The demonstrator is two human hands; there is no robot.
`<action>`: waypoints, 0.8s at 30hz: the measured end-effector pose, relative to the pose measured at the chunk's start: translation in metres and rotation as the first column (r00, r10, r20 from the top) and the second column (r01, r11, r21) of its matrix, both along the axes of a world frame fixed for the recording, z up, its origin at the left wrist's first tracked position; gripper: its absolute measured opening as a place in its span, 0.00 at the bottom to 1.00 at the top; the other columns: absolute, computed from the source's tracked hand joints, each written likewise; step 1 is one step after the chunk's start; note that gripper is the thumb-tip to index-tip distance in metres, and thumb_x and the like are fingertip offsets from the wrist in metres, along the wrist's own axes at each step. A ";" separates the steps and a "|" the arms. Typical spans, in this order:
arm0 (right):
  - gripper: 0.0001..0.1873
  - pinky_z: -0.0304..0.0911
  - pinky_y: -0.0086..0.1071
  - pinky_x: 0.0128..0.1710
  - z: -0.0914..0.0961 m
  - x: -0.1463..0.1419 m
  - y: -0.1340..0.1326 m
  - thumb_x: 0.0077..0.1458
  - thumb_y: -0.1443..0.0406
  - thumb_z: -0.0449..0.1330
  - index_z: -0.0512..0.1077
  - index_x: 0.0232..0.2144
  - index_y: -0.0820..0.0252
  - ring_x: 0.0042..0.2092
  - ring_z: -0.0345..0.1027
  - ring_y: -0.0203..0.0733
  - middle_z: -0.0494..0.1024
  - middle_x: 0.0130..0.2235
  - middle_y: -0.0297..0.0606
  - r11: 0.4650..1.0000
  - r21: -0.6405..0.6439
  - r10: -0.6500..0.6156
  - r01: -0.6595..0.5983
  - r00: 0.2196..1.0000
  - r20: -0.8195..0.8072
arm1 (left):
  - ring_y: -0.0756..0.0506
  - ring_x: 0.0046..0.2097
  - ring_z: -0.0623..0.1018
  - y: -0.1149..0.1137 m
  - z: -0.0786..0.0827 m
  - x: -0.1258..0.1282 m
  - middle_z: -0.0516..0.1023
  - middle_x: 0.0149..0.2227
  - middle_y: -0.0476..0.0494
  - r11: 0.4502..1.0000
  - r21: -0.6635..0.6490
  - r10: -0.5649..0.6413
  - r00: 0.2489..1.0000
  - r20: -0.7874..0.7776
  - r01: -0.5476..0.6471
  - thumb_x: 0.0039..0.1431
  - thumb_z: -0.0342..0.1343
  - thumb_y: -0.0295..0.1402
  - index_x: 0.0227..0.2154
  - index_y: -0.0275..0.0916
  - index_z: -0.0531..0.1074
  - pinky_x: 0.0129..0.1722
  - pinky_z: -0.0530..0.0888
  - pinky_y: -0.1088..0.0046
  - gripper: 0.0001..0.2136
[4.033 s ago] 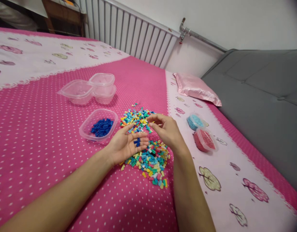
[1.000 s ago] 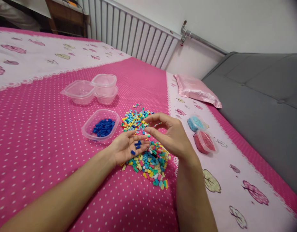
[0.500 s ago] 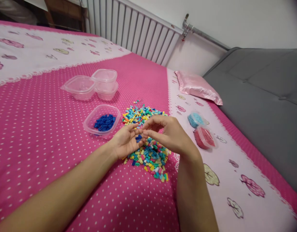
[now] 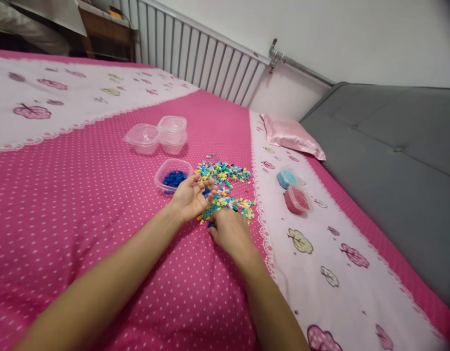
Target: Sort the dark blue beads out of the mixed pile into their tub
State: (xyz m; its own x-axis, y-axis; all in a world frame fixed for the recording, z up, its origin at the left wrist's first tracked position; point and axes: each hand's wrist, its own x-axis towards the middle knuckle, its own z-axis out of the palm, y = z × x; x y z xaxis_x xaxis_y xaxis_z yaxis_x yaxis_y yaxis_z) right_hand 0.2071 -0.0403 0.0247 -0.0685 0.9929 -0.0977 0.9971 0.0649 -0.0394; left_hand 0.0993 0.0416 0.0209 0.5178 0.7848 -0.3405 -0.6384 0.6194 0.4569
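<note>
A heap of small coloured plastic pieces (image 4: pixel 226 176) lies on the pink dotted bedspread (image 4: pixel 82 195). My left hand (image 4: pixel 189 196) rests palm up at the heap's left edge, fingers loosely cupped, with dark blue pieces (image 4: pixel 206 193) by its fingertips. My right hand (image 4: pixel 229 232) is knuckles up at the heap's near edge, fingers curled down onto the cloth beside a blue piece (image 4: pixel 210 224); what they pinch is hidden. A clear tub of dark blue pieces (image 4: pixel 173 178) stands just beyond my left hand.
Two empty clear tubs (image 4: pixel 142 138) and a stacked one (image 4: pixel 172 127) stand farther back. A tub of light blue pieces (image 4: pixel 286 178) and one of red pieces (image 4: pixel 297 200) sit on the right. A pink pillow (image 4: pixel 290 136), grey cushioning (image 4: pixel 385 146) and a radiator (image 4: pixel 203 58) border the bed.
My right hand left my left palm and dropped to the heap's near edge, fingers down. My left hand stayed palm up. The camera pulled back and swung left.
</note>
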 end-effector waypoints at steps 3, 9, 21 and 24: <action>0.10 0.62 0.33 0.34 -0.011 -0.006 -0.008 0.55 0.66 0.55 0.75 0.37 0.57 0.39 0.74 0.46 0.79 0.39 0.42 0.997 0.052 -0.050 0.051 0.999 -0.005 | 0.50 0.24 0.72 -0.017 0.002 -0.014 0.72 0.25 0.38 0.999 -0.036 -0.002 0.999 -0.040 0.001 0.63 0.41 0.34 0.31 0.30 0.69 0.22 0.73 0.79 0.15; 0.10 0.61 0.31 0.35 -0.017 -0.008 -0.020 0.53 0.68 0.55 0.74 0.37 0.57 0.40 0.72 0.42 0.78 0.40 0.39 0.984 0.153 -0.064 0.088 0.986 -0.155 | 0.49 0.24 0.74 -0.051 -0.014 -0.043 0.73 0.25 0.37 0.987 -0.110 0.106 0.988 -0.111 -0.118 0.62 0.43 0.31 0.31 0.29 0.69 0.23 0.74 0.77 0.12; 0.10 0.62 0.28 0.35 0.021 -0.041 -0.017 0.47 0.67 0.62 0.76 0.35 0.57 0.33 0.70 0.36 0.79 0.32 0.33 0.973 0.202 0.192 -0.110 0.871 -0.451 | 0.49 0.24 0.75 -0.063 -0.029 -0.046 0.73 0.22 0.43 0.953 -0.184 0.245 0.970 -0.011 -0.243 0.64 0.36 0.27 0.29 0.32 0.69 0.23 0.75 0.76 0.16; 0.14 0.63 0.29 0.37 0.019 -0.048 -0.012 0.46 0.65 0.63 0.75 0.39 0.56 0.36 0.71 0.38 0.79 0.35 0.34 0.970 0.220 0.193 -0.102 0.876 -0.443 | 0.50 0.21 0.73 -0.064 -0.028 -0.050 0.73 0.22 0.43 0.948 -0.215 0.242 0.970 -0.002 -0.237 0.64 0.37 0.27 0.29 0.32 0.69 0.21 0.74 0.77 0.15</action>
